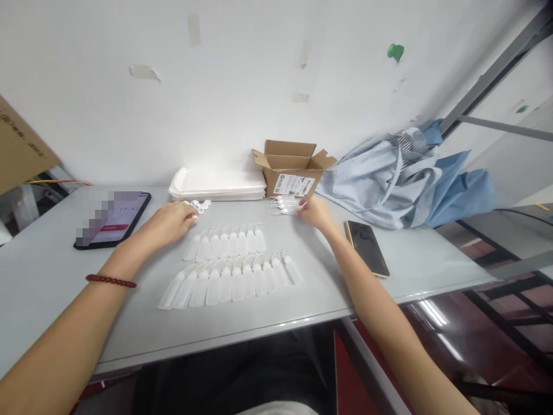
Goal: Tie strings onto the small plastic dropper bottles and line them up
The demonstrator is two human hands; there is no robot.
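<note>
Two rows of several small white plastic pieces lie side by side on the grey table (52, 271): a far row (227, 243) and a near row (231, 279). My left hand (170, 222) rests at the far row's left end, fingers curled beside a few small white caps (199, 204). My right hand (315, 212) reaches to a loose pile of the same white pieces (285, 204) in front of a small open cardboard box (291, 167); its fingers pinch one of them.
A stack of white trays (216, 184) lies against the wall. A tablet (113, 220) sits at the left, a dark phone (367, 246) at the right. Blue cloth (401, 178) is heaped at the back right. The table's edge runs just before me.
</note>
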